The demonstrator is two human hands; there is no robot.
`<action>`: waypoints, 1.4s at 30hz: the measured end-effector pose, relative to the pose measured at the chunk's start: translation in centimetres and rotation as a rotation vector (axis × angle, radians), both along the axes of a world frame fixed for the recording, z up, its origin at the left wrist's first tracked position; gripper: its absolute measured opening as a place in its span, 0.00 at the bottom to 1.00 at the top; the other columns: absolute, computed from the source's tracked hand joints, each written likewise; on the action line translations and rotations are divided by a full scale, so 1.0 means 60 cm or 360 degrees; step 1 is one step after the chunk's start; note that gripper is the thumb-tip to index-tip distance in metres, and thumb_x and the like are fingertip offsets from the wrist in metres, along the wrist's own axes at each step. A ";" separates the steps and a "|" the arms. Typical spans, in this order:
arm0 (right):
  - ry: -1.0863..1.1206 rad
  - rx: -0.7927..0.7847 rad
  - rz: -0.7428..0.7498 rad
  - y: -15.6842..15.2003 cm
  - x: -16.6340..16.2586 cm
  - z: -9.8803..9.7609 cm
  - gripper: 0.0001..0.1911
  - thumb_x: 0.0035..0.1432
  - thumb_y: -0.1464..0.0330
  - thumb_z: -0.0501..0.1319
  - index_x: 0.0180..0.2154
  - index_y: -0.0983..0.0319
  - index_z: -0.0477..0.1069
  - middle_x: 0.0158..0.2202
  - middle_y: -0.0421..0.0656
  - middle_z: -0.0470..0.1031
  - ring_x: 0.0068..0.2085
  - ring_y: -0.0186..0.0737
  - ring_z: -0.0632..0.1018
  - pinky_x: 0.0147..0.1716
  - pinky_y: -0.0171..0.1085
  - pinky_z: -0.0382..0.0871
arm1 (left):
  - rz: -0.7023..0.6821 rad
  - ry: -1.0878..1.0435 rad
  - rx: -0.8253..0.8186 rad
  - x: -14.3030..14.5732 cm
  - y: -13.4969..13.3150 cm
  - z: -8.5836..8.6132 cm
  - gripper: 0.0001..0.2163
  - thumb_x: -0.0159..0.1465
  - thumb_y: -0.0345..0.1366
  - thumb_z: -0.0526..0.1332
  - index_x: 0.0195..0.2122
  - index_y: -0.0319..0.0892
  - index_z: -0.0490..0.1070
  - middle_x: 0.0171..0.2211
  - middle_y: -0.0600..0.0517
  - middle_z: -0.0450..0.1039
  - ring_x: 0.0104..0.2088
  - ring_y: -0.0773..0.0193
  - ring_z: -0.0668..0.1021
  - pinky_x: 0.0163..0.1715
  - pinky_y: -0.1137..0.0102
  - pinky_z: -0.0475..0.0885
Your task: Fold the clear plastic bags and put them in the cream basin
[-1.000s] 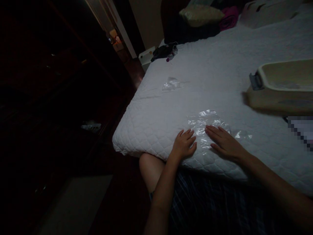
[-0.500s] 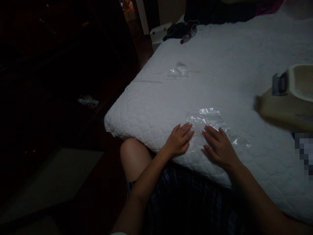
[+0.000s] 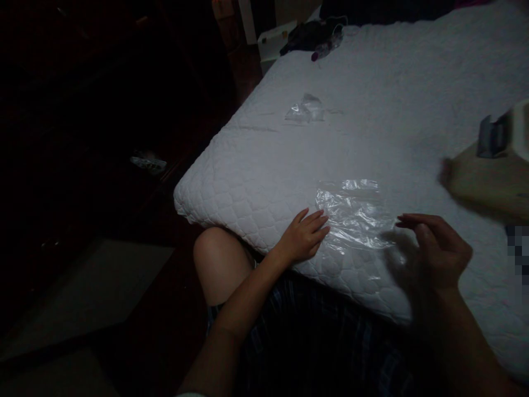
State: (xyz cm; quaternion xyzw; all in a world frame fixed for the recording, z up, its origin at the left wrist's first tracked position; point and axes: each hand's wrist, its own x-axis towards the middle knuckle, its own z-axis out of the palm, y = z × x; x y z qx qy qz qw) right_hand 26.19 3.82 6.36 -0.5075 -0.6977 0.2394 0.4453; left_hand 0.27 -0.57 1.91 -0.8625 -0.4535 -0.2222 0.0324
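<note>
A clear plastic bag (image 3: 355,212) lies flat on the white quilted mattress (image 3: 392,99) near its front corner. My left hand (image 3: 303,236) rests flat on the mattress, fingers stretched out, fingertips touching the bag's left edge. My right hand (image 3: 433,251) hovers above the mattress just right of the bag, fingers loosely curved and apart, holding nothing. A smaller crumpled piece of clear plastic (image 3: 306,108) lies farther back on the mattress.
A beige box with a grey latch (image 3: 491,165) sits on the mattress at the right edge. Dark items and a small bottle (image 3: 322,38) lie at the far corner. My bare knee (image 3: 217,259) is against the mattress edge. The floor at left is dark.
My right hand has lifted off the plastic bag and pulled back to the right. My left hand stays at the bag's left edge. The view has tilted down a little.
</note>
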 end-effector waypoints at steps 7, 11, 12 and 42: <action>-0.0341 -0.0158 0.0136 0.032 -0.051 0.011 0.15 0.55 0.57 0.61 0.38 0.60 0.75 0.32 0.44 0.76 0.29 0.40 0.75 0.32 0.42 0.70 | -0.0003 0.0063 -0.0042 0.001 -0.002 0.003 0.14 0.64 0.30 0.54 0.51 0.40 0.68 0.59 0.44 0.66 0.64 0.55 0.62 0.61 0.50 0.60; -0.0585 0.0153 0.0310 0.054 -0.073 -0.020 0.14 0.58 0.60 0.60 0.40 0.61 0.74 0.31 0.45 0.77 0.31 0.41 0.75 0.33 0.42 0.67 | -0.0001 0.0074 -0.0010 0.001 -0.004 0.004 0.14 0.65 0.30 0.53 0.50 0.39 0.69 0.60 0.44 0.66 0.64 0.55 0.62 0.61 0.51 0.60; -0.0627 0.0206 0.0342 0.057 -0.074 -0.028 0.13 0.58 0.61 0.59 0.40 0.61 0.74 0.30 0.45 0.77 0.31 0.41 0.75 0.34 0.42 0.66 | -0.0006 0.0083 -0.0016 0.001 -0.004 0.005 0.14 0.65 0.30 0.53 0.51 0.39 0.68 0.60 0.44 0.65 0.64 0.55 0.62 0.61 0.51 0.60; -0.0137 0.0309 -0.0408 0.025 -0.056 -0.034 0.12 0.60 0.61 0.56 0.39 0.60 0.75 0.35 0.51 0.75 0.35 0.49 0.75 0.39 0.50 0.70 | 0.0061 -0.0052 -0.0071 0.005 0.002 0.000 0.14 0.62 0.30 0.53 0.47 0.36 0.70 0.58 0.39 0.67 0.63 0.53 0.64 0.61 0.50 0.61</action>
